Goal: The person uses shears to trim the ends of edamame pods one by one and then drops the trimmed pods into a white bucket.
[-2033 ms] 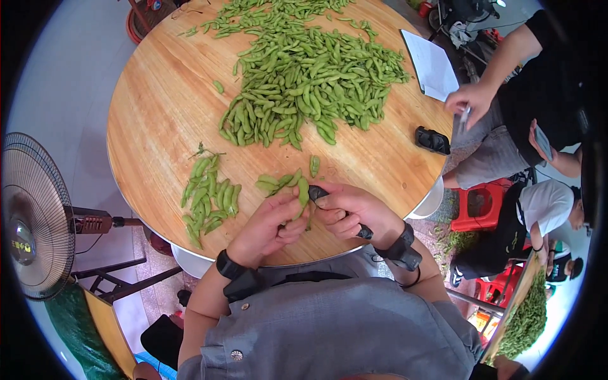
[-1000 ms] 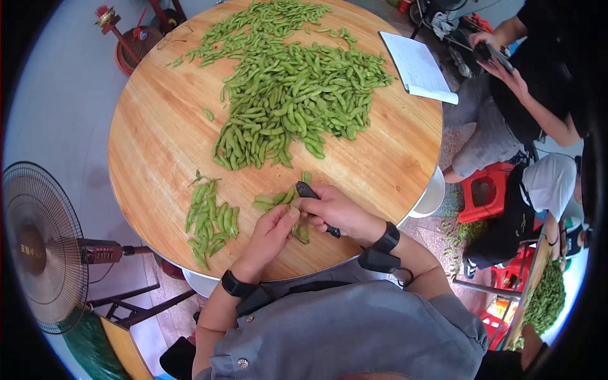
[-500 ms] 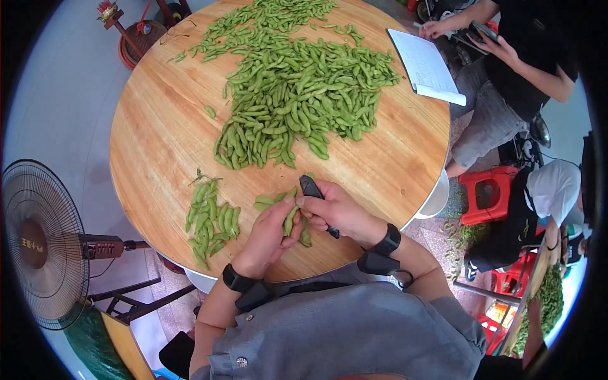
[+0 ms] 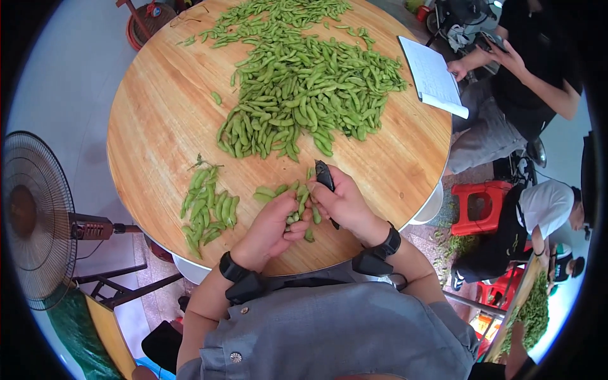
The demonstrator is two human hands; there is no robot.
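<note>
Green soybean pods (image 4: 303, 204) stick out from the curled fingers of my left hand (image 4: 273, 229), low over the near part of the table. Close beside it, my right hand (image 4: 348, 204) is wrapped round a black tool (image 4: 325, 175) whose kind I cannot make out; its thumb and fingertips are near the held pods. Some loose pods (image 4: 265, 194) lie just beyond my left hand. To the left is a small heap of pods (image 4: 204, 206), with a bit of stem at its top. A much larger pile of pods (image 4: 310, 92) covers the middle and far table.
The round wooden table (image 4: 158, 120) bears a writing pad (image 4: 436, 79) at its right edge, beside a person (image 4: 538, 69) holding a phone. Red stools (image 4: 472, 212) and another person (image 4: 548, 209) are farther right. A standing fan (image 4: 38, 218) is at the left.
My right hand has moved slightly up and right with the black tool, and the gap between my hands is wider. The other person's hand has shifted down along the pad's edge.
</note>
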